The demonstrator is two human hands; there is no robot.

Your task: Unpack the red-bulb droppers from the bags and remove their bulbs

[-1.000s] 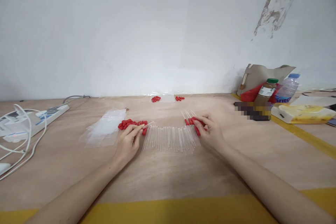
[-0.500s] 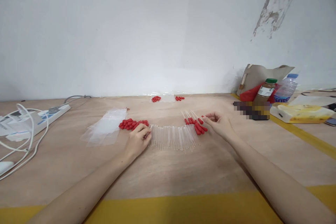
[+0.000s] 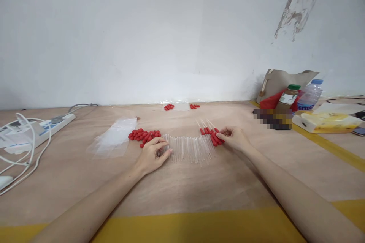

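A row of thin clear tubes (image 3: 188,150) lies side by side in front of me. My left hand (image 3: 154,154) rests at the row's left end, thumb and fingers apart over the tubes. Just beyond it is a pile of red rubber bulbs (image 3: 139,135). At the row's right end, several more red bulbs (image 3: 216,139) lie bunched, and pale thin stems (image 3: 202,123) stick out behind some of them. My right hand (image 3: 233,138) is there with thumb and fingertips closed on a red bulb at the bunch's right side; the fingertips partly hide it.
Clear plastic bags (image 3: 116,136) lie fanned out at left, near a power strip (image 3: 61,122) and white cables (image 3: 35,152). Small red bulbs (image 3: 169,107) lie by the wall. At right stand a bag (image 3: 285,78), bottles (image 3: 313,93) and a tissue pack (image 3: 327,121).
My left hand has moved slightly right over the tubes and its fingers have spread. My right hand has shifted slightly left and down, closer against the red bulbs.
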